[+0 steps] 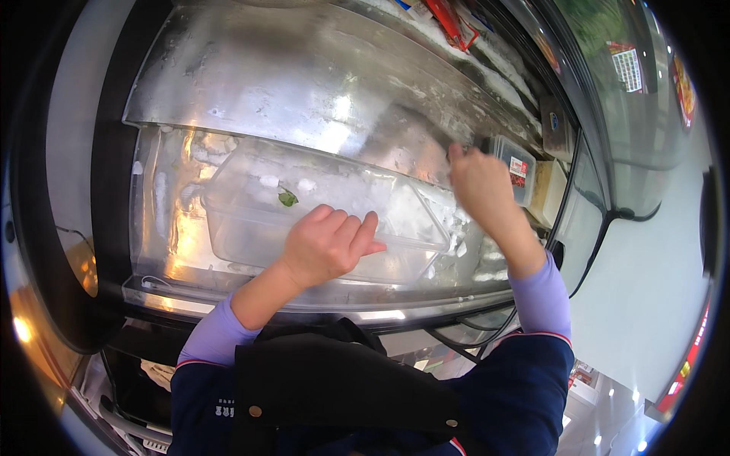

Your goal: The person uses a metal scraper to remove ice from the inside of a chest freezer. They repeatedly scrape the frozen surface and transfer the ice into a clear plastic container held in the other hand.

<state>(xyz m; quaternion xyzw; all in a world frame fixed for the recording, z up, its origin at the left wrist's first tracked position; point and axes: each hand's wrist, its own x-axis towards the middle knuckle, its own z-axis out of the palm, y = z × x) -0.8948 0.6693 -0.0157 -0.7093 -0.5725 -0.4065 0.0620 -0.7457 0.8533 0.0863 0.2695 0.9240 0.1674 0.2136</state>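
My left hand (pixel 333 245) is curled over the near rim of a clear plastic tub (pixel 245 239). The tub lies in the frosty well of a chest freezer, with white ice lumps (pixel 307 184) and a green leaf (pixel 288 198) in it. To the right, my right hand (pixel 482 182) is above the freezer floor, beside the sloping metal panel (pixel 239 74). Its fingers are bent and slightly blurred; whether they hold anything is hidden.
Broken frost (pixel 456 233) lies right of the tub. A lidded plastic box (pixel 516 168) with a printed label stands beyond my right hand. Red packaging (pixel 447 23) rests at the far frosted edge. The freezer's metal front rail (pixel 353 314) runs before me; a glass cover (pixel 621 114) rises at right.
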